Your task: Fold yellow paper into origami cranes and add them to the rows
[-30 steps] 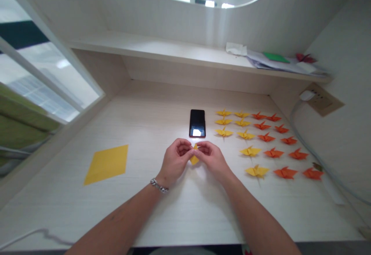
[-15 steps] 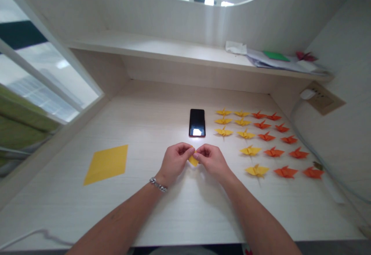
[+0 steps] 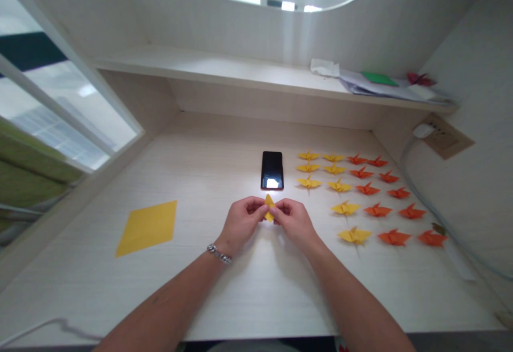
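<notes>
My left hand [image 3: 242,223] and my right hand [image 3: 294,221] meet over the middle of the desk, both pinching a small folded yellow paper piece [image 3: 269,206] between their fingertips. The piece points upward between the thumbs. A silver bracelet [image 3: 219,255] sits on my left wrist. A black phone [image 3: 272,170] lies just beyond the hands.
Rows of folded yellow paper cranes [image 3: 344,208] and orange paper cranes [image 3: 378,210] lie to the right. A flat yellow paper sheet [image 3: 147,226] rests at the left. A shelf [image 3: 240,71] above carries papers [image 3: 380,86]. A wall socket [image 3: 441,135] with a cable is at the right.
The folded yellow piece has turned from lying tilted below the fingers to standing point-up between them. Both hands stay in about the same place.
</notes>
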A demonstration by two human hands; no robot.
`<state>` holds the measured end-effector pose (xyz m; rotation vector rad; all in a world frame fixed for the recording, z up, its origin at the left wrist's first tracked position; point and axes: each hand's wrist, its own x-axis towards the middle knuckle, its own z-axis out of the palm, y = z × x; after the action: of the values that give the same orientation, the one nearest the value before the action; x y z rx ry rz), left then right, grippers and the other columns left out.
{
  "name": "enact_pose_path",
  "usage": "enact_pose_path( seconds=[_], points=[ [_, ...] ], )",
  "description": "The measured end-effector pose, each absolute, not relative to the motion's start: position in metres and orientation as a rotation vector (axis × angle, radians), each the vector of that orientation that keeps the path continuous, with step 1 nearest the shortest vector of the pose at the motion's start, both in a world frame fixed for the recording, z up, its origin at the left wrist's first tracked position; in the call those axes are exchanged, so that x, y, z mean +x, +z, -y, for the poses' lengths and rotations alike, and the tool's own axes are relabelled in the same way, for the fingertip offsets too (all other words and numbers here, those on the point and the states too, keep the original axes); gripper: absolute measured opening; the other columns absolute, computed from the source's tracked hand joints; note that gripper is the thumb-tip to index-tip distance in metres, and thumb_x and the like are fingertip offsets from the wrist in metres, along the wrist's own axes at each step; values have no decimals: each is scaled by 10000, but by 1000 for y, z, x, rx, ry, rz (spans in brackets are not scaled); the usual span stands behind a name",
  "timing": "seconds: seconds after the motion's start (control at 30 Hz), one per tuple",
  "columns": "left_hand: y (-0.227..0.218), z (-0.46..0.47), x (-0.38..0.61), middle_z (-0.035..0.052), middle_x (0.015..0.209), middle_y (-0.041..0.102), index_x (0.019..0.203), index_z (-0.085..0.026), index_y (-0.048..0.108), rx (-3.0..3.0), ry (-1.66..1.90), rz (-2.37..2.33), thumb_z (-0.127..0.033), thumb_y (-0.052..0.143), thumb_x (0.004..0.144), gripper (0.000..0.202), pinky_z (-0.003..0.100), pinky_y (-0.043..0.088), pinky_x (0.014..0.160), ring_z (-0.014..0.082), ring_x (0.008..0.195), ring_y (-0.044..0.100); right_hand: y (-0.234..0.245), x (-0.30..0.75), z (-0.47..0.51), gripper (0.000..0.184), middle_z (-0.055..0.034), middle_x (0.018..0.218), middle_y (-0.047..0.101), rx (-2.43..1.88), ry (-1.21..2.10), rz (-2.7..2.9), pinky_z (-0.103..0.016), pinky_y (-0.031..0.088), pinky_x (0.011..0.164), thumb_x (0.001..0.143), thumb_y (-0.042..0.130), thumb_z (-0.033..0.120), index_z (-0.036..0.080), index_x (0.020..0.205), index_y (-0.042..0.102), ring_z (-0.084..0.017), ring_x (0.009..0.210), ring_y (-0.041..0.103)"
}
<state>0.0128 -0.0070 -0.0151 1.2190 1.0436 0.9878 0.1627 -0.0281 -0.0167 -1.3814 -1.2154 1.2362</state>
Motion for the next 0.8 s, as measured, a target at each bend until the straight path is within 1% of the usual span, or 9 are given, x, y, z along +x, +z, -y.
enact_pose_path(
  seconds=[0.13,0.23,0.33,0.4,0.5,0.57,0.7,0.8],
  points=[
    [-16,7,12,78,773,722,813,-140,704,1266,1019,-1097,-291,710,701,187,293,529,634,190,674,665,-17,160,28,290,-34,687,666,-1281,1404,1131,-251,464,559,659,738,387,150,788,632,-143,588,592],
    [-16,8,12,75,777,715,797,-138,698,1260,1014,-1046,-280,704,706,169,298,527,658,187,688,658,-17,160,28,280,-11,628,637,-1287,1428,1113,-235,438,522,631,760,360,152,756,621,-129,548,567],
    [-15,8,13,72,775,708,805,-136,697,1259,964,-969,-302,693,725,185,295,519,661,184,686,651,-19,160,28,266,2,597,624,-1300,1419,1125,-232,427,511,618,768,340,153,734,619,-123,527,555],
    [-14,8,12,71,767,703,798,-134,696,1278,963,-985,-318,686,736,195,287,509,653,181,680,643,-20,159,29,258,2,590,626,-1314,1413,1122,-233,430,514,631,757,350,153,722,616,-123,521,559],
    [-13,7,11,63,747,689,779,-131,686,1305,1012,-1032,-332,682,744,204,266,489,631,169,677,622,-19,157,30,246,-19,597,642,-1336,1447,1178,-237,440,524,704,694,382,153,677,611,-125,526,575],
    [-13,6,10,54,725,677,764,-130,676,1284,1036,-1028,-341,685,743,212,254,478,613,159,663,608,-18,156,32,246,-25,592,646,-1363,1462,1218,-235,442,518,729,670,377,156,647,598,-123,513,575],
    [-13,4,10,32,682,656,753,-135,666,1184,1125,-1069,-360,692,732,228,238,463,585,141,627,584,-18,155,33,194,-12,566,639,-1403,1441,1222,-230,444,505,720,682,313,167,641,581,-122,492,575],
    [-13,3,9,16,655,645,740,-143,660,1188,1164,-1110,-369,695,726,229,233,456,573,136,607,574,-18,153,34,190,-28,597,661,-1368,1475,1235,-236,461,520,725,682,318,160,656,603,-131,520,596]
  ],
)
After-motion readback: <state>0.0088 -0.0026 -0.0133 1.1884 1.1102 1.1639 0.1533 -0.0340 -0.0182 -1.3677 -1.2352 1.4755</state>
